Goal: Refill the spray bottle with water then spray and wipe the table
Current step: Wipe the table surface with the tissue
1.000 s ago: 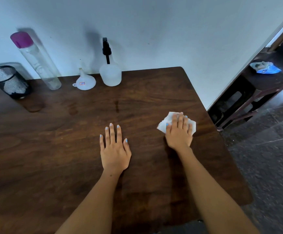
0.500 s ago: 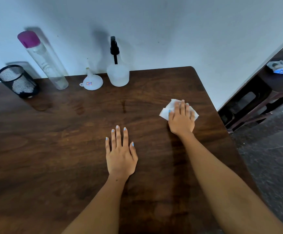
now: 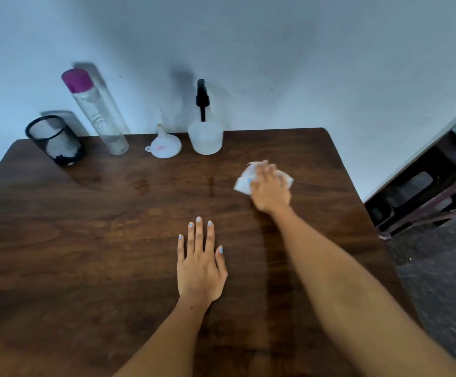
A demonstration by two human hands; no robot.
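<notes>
The right hand, flat on the white tissue, has pushed it up the worktop toward the spray bottle (wiping well underway), while the left hand stays spread flat.

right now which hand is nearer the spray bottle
Right. The right hand presses a white tissue on the table just in front and to the right of the spray bottle; the left hand lies flat much farther toward the person.
</notes>
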